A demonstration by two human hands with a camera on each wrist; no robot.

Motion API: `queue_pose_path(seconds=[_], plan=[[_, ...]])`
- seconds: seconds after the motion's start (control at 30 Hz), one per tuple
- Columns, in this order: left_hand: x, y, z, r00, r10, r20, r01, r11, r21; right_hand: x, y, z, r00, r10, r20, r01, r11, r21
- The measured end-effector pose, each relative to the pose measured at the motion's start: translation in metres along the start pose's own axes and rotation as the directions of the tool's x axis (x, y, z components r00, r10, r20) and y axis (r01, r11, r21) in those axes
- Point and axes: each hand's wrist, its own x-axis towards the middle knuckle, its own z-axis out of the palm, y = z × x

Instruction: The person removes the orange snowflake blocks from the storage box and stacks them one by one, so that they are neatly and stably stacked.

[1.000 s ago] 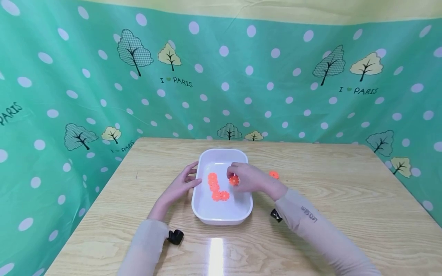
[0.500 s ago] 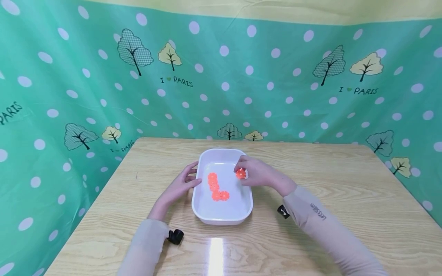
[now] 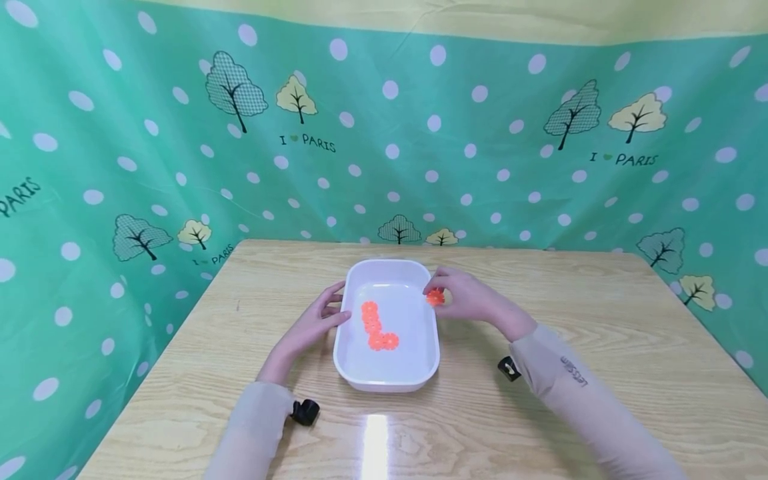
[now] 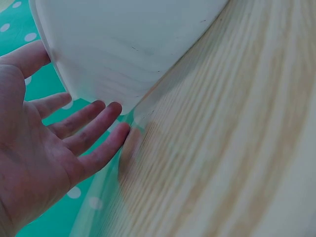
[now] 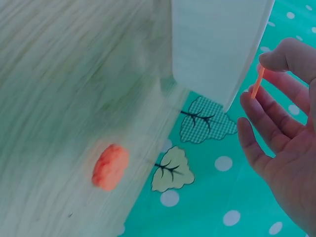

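An orange notched building disc (image 3: 435, 297) is pinched between the thumb and fingertips of my right hand (image 3: 471, 297), at the tray's right rim. In the right wrist view the disc (image 5: 257, 83) shows edge-on. My left hand (image 3: 312, 327) rests at the left side of the white tray (image 3: 387, 385), thumb over the rim. In the left wrist view its relaxed, spread fingers (image 4: 94, 133) lie near the outer wall. Several joined orange discs (image 3: 373, 325) form an L shape on the tray floor.
Another orange piece (image 5: 110, 167) lies on the wooden table (image 3: 570, 300), right of the tray; the right hand and arm hide it in the head view. A green dotted curtain (image 3: 480, 133) hangs behind the table. Each wrist wears a small black camera (image 3: 305, 412).
My right hand has moved right and away from me, from over the tray to its right rim, carrying the disc. My left hand and the L-shaped row stay put.
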Motion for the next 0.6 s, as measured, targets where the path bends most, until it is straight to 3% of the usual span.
queue_pose_path(seconds=[0.6], plan=[[-0.001,0.001,0.000,1.000,0.003,0.002,-0.003,1.000,-0.001,-0.023,0.037,-0.004,0.995,0.103,-0.014,-0.103,0.995,-0.013]])
